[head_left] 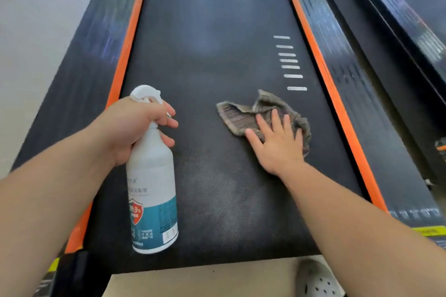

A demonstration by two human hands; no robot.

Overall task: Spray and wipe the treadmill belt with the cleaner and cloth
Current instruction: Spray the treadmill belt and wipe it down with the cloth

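The black treadmill belt (207, 55) runs away from me between orange strips. My left hand (130, 128) grips the neck of a white spray bottle (152, 188) with a teal label, held above the belt's near left part, fingers around the trigger. My right hand (277, 142) lies flat with straight fingers on a crumpled grey-brown cloth (241, 116), pressing it onto the belt's right half. A pale damp patch (229, 200) shows on the belt between my arms.
Orange strips (128, 43) and dark side rails (362, 94) border the belt. White dashes (289, 67) mark its right side. Another dark machine (410, 19) stands close on the right. Pale floor (36, 31) lies to the left; a white perforated shoe (316, 279) is at the bottom.
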